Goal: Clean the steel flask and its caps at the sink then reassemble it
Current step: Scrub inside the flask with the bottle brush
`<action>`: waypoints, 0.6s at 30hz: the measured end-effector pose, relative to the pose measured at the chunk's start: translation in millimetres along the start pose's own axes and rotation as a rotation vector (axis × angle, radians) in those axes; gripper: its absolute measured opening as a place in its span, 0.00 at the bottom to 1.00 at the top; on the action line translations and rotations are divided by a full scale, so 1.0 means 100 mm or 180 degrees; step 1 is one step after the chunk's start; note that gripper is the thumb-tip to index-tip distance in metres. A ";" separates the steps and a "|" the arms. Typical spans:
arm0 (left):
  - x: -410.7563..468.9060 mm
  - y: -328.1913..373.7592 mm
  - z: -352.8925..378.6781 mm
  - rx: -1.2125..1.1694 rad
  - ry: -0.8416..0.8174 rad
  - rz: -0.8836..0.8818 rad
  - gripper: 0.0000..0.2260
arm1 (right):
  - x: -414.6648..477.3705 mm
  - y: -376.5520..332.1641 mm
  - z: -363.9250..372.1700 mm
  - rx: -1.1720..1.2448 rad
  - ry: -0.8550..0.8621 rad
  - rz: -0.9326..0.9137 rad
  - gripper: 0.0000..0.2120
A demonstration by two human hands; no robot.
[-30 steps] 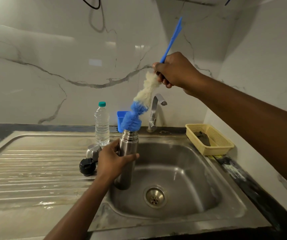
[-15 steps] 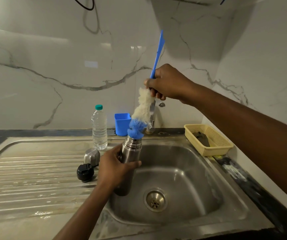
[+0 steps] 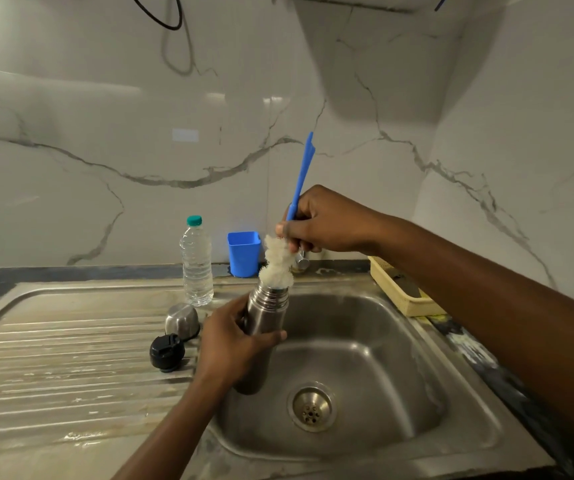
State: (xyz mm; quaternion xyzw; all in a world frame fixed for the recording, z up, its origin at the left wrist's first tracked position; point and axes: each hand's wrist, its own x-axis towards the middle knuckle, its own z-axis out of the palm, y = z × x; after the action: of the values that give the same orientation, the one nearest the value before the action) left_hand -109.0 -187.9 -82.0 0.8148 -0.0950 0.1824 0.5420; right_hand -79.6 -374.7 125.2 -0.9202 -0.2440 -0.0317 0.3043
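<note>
My left hand [image 3: 233,344] wraps around the cylindrical steel flask [image 3: 264,327], holding it nearly upright over the steel sink basin [image 3: 375,368]. My right hand [image 3: 327,220], arm stretched forward, grips the blue-handled bottle brush [image 3: 278,261], its white bristles entering the flask's mouth. The rounded steel cap [image 3: 182,318] and black plastic stopper [image 3: 167,351] sit on the draining board [image 3: 63,368].
</note>
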 end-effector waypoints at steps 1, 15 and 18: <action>-0.01 0.00 0.00 0.0004 -0.0011 0.0014 0.33 | -0.01 0.02 0.00 0.0015 -0.0033 0.0006 0.15; 0.03 0.09 0.01 -0.0022 0.0086 0.0047 0.26 | -0.03 0.02 0.24 -0.0625 -0.0445 -0.0145 0.16; 0.01 0.07 0.01 -0.0067 0.0057 0.0025 0.25 | -0.04 -0.01 0.16 -0.0139 -0.0410 -0.0116 0.13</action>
State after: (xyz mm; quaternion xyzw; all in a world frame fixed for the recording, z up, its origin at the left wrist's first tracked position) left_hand -110.2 -191.7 -76.4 0.8070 -0.0953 0.1908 0.5507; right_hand -84.6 -366.3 111.5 -0.9222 -0.2791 0.0167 0.2672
